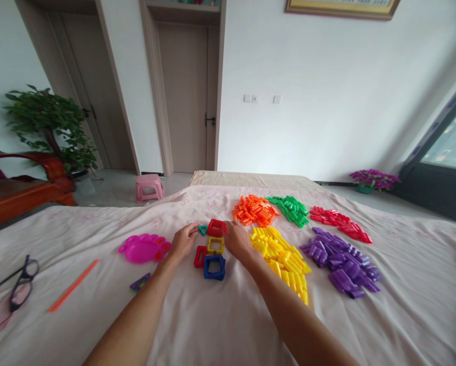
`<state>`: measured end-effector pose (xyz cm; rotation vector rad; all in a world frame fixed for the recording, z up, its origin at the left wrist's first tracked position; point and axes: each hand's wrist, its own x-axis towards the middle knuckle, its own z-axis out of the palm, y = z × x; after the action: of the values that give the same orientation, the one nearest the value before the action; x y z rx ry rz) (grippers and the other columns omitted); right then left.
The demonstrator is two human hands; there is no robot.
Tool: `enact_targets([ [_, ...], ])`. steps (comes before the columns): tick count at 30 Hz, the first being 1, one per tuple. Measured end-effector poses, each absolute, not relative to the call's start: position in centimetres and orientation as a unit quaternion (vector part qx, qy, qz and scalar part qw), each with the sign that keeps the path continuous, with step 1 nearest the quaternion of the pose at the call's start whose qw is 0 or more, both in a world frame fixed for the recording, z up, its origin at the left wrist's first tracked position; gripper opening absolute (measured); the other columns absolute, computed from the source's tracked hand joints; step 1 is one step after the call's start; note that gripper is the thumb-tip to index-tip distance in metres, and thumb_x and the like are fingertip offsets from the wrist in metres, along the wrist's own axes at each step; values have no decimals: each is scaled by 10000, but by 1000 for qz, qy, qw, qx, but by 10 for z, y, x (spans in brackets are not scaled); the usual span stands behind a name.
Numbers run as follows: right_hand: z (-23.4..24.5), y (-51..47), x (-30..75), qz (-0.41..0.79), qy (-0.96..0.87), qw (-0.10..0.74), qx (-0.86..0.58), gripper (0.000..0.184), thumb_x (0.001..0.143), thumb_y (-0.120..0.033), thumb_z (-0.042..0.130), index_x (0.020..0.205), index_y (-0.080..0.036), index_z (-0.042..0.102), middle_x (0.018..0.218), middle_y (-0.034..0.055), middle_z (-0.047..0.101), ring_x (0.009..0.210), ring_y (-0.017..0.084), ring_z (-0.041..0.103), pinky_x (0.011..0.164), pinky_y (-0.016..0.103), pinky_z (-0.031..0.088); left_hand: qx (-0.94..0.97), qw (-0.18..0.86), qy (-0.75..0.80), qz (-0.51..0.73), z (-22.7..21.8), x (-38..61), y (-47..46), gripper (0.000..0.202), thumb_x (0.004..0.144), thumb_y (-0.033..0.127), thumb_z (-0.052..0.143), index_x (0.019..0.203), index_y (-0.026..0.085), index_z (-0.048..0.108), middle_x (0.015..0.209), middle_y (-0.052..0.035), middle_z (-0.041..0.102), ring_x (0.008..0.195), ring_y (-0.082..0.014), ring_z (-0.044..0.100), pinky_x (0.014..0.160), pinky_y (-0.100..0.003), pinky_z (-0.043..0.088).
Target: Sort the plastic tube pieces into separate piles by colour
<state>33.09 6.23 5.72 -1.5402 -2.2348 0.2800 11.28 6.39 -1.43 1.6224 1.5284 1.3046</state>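
Note:
My left hand (186,239) has its fingers pinched together at the edge of a small green triangle tile (202,230). My right hand (237,240) is curled with its fingertips at a small red piece (225,229), whose shape is partly hidden. Between the hands lie red square tiles (216,220), seemingly stacked. Directly below them is a yellow square frame tile (215,239). A second red tile (200,256) sits to the lower left, beside blue square tiles (214,275) that overlap nearest me.
A pink tray (142,248), a purple-green triangle (140,282), an orange stick (73,286) and glasses (24,282) lie left. Piles of yellow (285,256), orange (254,210), green (292,209), red (340,222) and purple pieces (342,262) cover the right of the cloth.

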Motion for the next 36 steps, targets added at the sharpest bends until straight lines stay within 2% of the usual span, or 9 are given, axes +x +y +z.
enact_targets([
  [6,57,9,330,105,-855,258,-438,455,877,-123,455,1305,-231,564,1234,95,623,1077,224,616,880,319,474,598,326,520,515,-6,118,58,552,748,275,584,1282,133,589,1375,-153,591,1266,-253,566,1080,-418,442],
  [11,28,-2,335,167,-828,354,-402,367,968,-187,378,1256,-212,604,1178,94,649,1111,210,596,980,339,460,565,343,496,563,12,123,44,563,729,361,634,1236,118,601,1350,-189,599,1232,-278,589,1063,-441,449],
  [14,15,3,337,209,-799,411,-387,334,983,-239,392,1218,-217,628,1146,83,660,1090,200,604,981,341,470,541,325,492,599,46,121,27,492,768,403,626,1161,107,624,1269,-188,647,1163,-258,628,1031,-429,467],
  [19,7,9,338,233,-784,439,-373,312,974,-258,418,1162,-214,664,1125,85,663,1052,201,621,963,346,486,545,276,475,633,118,104,-16,402,815,451,631,1088,157,657,1161,-109,701,1038,-201,665,917,-350,514],
  [22,8,9,338,233,-788,437,-365,309,972,-255,417,1134,-215,677,1112,85,665,1046,202,622,967,354,484,596,294,526,531,135,88,-43,389,805,449,645,1076,171,675,1053,-85,733,955,-197,686,858,-330,522],
  [26,11,8,338,229,-797,426,-361,313,975,-242,408,1133,-210,675,1104,86,668,1057,204,616,977,360,476,657,256,642,301,113,60,-74,286,793,402,613,982,207,702,972,-57,744,887,-214,688,797,-320,514],
  [29,10,9,337,221,-801,423,-361,310,976,-237,406,1126,-191,673,1094,93,670,1041,202,617,969,358,478,664,176,707,167,85,43,-96,362,697,281,662,1057,247,678,1082,-41,727,1018,-239,665,856,-317,479],
  [32,9,9,337,217,-802,427,-357,308,972,-215,408,1118,-184,677,1083,93,674,1029,196,617,959,348,479,692,144,699,107,69,37,-112,506,662,169,615,1152,292,629,1241,-18,660,1163,-233,598,949,-319,427],
  [36,11,8,338,222,-803,427,-351,314,967,-193,414,1128,-201,683,1087,79,678,1043,191,607,972,347,468,715,144,676,107,63,45,-116,336,684,117,528,957,275,642,1075,-19,673,1073,-212,609,907,-295,428],
])
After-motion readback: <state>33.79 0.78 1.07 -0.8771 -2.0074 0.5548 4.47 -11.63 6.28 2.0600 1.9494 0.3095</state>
